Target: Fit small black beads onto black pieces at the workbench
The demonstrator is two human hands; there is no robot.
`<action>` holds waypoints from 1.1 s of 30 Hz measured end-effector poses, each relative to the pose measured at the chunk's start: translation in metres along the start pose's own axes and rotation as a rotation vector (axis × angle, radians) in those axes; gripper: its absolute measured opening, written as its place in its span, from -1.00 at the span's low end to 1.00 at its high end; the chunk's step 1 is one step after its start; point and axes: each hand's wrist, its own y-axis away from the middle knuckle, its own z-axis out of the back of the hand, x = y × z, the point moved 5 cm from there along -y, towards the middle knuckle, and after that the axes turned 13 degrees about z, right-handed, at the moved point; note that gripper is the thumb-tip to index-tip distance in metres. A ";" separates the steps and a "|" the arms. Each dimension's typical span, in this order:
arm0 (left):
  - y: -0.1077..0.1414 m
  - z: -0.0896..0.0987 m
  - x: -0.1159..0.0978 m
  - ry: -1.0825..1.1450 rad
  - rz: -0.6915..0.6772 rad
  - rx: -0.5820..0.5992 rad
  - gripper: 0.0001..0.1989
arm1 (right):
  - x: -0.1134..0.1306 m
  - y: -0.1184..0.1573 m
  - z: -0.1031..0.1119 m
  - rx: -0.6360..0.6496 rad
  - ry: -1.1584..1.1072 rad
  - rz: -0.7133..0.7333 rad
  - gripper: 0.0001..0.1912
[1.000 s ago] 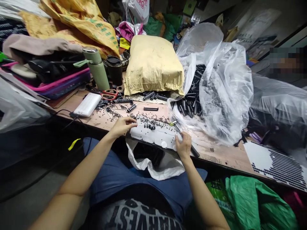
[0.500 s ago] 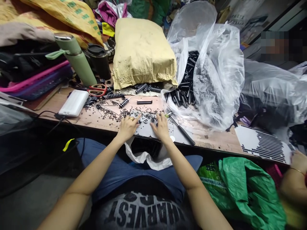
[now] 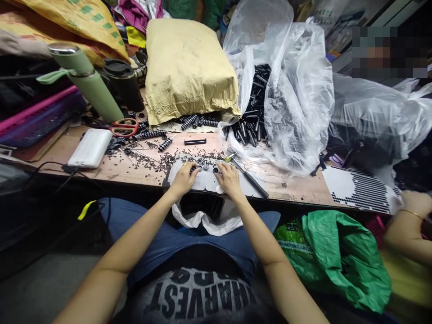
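Small black ring-shaped beads (image 3: 202, 167) lie scattered on a white scalloped plastic sheet (image 3: 205, 181) at the near edge of the wooden workbench (image 3: 297, 186), and both hands sit right on that sheet, side by side. Left hand (image 3: 184, 178) rests at the sheet's left half, fingers curled narrow with tips pressed among the beads; right hand (image 3: 229, 177) lies just beside it toward the sheet's right half, fingers likewise bent down onto the beads, though I cannot tell whether either pinches one. Most loose beads spread just beyond the fingertips, on the sheet's far side, about equally near both hands. Slim black-handled tool (image 3: 248, 176) lies off the sheet's right end, its long axis slanting away leftward, nearer the right hand
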 end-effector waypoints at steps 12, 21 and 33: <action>0.023 -0.033 -0.032 -0.007 -0.040 0.123 -0.65 | 0.009 0.003 0.021 -0.341 -0.721 -0.204 -0.78; 0.036 -0.038 -0.035 -0.060 -0.006 0.166 -0.59 | 0.025 0.024 0.027 -0.369 -0.509 -0.069 -0.79; 0.043 -0.031 -0.025 0.119 0.178 0.151 -0.76 | 0.023 0.056 0.019 -0.035 -0.228 0.007 -0.78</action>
